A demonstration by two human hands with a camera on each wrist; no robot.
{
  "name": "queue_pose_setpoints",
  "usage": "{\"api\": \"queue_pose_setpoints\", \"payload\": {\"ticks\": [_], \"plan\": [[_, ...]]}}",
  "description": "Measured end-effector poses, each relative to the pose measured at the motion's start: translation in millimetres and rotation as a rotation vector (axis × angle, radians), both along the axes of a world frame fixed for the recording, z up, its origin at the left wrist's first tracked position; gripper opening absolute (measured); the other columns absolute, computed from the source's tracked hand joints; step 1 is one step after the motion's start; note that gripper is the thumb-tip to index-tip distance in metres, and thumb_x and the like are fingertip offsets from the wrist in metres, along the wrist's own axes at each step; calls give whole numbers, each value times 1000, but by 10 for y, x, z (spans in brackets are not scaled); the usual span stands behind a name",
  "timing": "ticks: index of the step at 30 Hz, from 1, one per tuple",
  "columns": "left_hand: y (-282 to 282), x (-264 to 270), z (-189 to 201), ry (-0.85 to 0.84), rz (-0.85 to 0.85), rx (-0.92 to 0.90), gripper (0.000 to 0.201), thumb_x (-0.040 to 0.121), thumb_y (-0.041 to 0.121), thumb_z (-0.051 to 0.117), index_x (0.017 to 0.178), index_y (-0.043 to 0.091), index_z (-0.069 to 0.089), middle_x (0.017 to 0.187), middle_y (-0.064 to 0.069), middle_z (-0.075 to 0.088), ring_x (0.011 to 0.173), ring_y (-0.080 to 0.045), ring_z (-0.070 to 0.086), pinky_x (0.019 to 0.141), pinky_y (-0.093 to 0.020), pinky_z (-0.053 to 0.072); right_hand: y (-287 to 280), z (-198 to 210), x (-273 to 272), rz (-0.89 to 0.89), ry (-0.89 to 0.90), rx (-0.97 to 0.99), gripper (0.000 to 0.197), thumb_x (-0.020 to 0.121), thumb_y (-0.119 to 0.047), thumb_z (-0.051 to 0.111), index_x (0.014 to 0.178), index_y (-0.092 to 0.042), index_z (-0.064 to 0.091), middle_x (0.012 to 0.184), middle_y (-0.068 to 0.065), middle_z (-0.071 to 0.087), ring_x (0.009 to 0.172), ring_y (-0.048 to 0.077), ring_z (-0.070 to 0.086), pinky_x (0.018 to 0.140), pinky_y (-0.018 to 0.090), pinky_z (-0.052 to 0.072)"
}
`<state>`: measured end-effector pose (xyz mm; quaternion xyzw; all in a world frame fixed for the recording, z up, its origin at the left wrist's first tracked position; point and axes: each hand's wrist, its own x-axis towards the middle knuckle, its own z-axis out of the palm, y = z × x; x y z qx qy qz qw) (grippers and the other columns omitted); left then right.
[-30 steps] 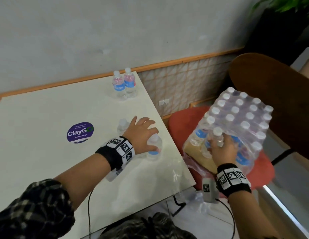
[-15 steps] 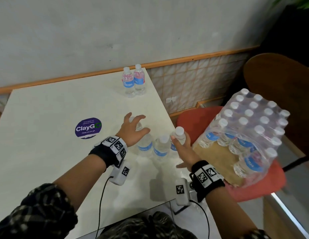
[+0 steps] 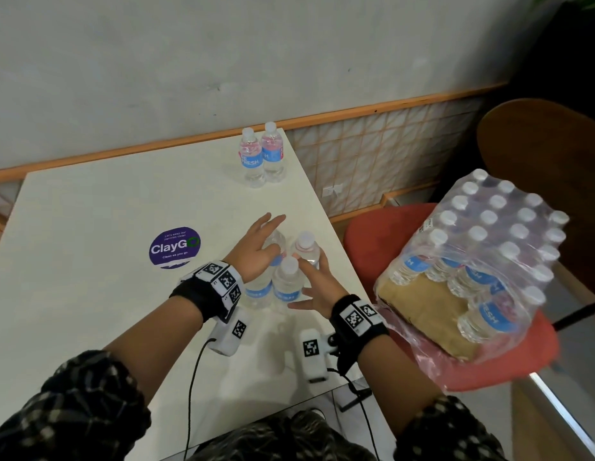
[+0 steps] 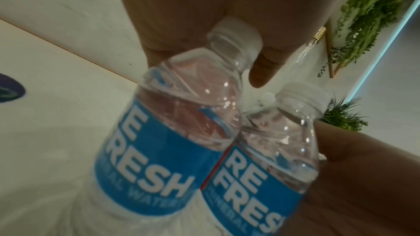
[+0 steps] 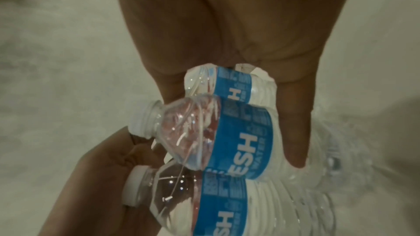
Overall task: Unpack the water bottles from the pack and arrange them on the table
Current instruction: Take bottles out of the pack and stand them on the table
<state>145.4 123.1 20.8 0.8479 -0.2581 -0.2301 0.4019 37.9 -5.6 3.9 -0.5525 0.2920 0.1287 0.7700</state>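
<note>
A tight cluster of small clear water bottles with blue labels stands near the right edge of the white table (image 3: 90, 311). My left hand (image 3: 256, 251) lies over the cluster's left bottle (image 4: 172, 132), palm on its cap and fingers stretched out. My right hand (image 3: 317, 284) presses straight fingers against the cluster's right side, next to the front bottle (image 3: 287, 281) and the rear bottle (image 3: 306, 247). The right wrist view shows three bottles (image 5: 227, 132) packed together between both hands. The shrink-wrapped pack (image 3: 482, 254), its wrap torn at the front, sits on the red chair seat (image 3: 366, 234).
Two more bottles (image 3: 261, 154) stand side by side at the table's far right corner by the wall. A purple round sticker (image 3: 175, 247) marks the table's middle. A brown chair back (image 3: 538, 144) rises behind the pack. The table's right edge runs close to the cluster.
My right hand drew a bottle out of the pack, carried it left to the table and stood it against the cluster. My left hand shifted over the cluster's tops.
</note>
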Motion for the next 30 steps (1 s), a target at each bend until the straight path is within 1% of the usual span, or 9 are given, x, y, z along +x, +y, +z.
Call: {"api": "queue_pose_setpoints", "payload": {"ticks": [3, 6, 8, 10, 13, 17, 24, 27, 30], "plan": [[82, 37, 6, -5, 3, -23, 58, 95, 14, 49, 146, 32, 27, 156, 3, 23, 144, -12, 18, 113, -26, 16, 48, 0, 70, 54, 15, -16, 41, 87, -51, 57, 116, -61, 30, 129, -13, 43, 118, 26, 43, 85, 52, 54], [108, 64, -11, -106, -25, 77, 59, 95, 31, 53, 147, 32, 25, 158, 1, 18, 147, -16, 12, 118, -34, 14, -68, -42, 41, 40, 79, -41, 78, 84, -55, 59, 144, -47, 11, 148, -8, 31, 133, 34, 35, 86, 48, 54], [87, 45, 39, -296, -21, 156, 60, 92, 47, 48, 146, 27, 30, 158, -1, 18, 147, -23, 10, 119, -42, 14, -283, -50, -85, 7, 102, -130, 67, 88, -46, 59, 144, -30, 27, 136, -4, 43, 126, 30, 46, 86, 42, 54], [-12, -28, 130, -506, -79, 170, 64, 85, 54, 38, 140, 22, 42, 154, -3, 27, 145, -27, 17, 117, -47, 19, -613, -42, -312, -43, 138, -221, 30, 90, -30, 61, 116, -15, 56, 113, 3, 58, 102, 22, 60, 79, 35, 53], [-273, -195, 245, -623, -207, 211, 54, 85, 48, 38, 129, 23, 55, 148, -1, 38, 141, -24, 28, 114, -48, 22, -1210, -38, -642, -194, 246, -389, 6, 83, -16, 63, 80, -11, 62, 84, 11, 64, 76, 23, 62, 75, 37, 54], [-503, -295, 156, -603, -351, 482, 41, 95, 38, 45, 133, 23, 51, 150, 1, 34, 143, -23, 19, 114, -41, 24, -1728, 84, -802, -371, 317, -725, 34, 86, -24, 62, 111, -1, 63, 92, 8, 59, 85, 23, 56, 82, 38, 50], [-669, -447, 182, -703, -320, 609, 39, 95, 36, 45, 132, 26, 49, 153, 3, 27, 146, -22, 12, 116, -53, 5, -1738, 163, -808, -281, 194, -759, 53, 91, -39, 56, 135, -11, 48, 136, 11, 51, 125, 30, 48, 104, 38, 38], [-878, -618, 264, -698, -354, 287, 39, 92, 35, 48, 128, 22, 54, 142, 1, 43, 134, -24, 34, 110, -46, 30, -1639, 80, -857, -369, 183, -853, 53, 86, -45, 59, 126, -10, 56, 123, 12, 61, 114, 31, 56, 96, 37, 44], [-1265, -882, 335, -578, -468, 185, 44, 89, 32, 55, 132, 23, 49, 130, 3, 50, 117, -20, 51, 94, -35, 45, -1515, -21, -929, -358, 156, -914, 55, 76, -65, 55, 115, -27, 60, 109, -2, 65, 103, 22, 60, 92, 39, 44]]}}
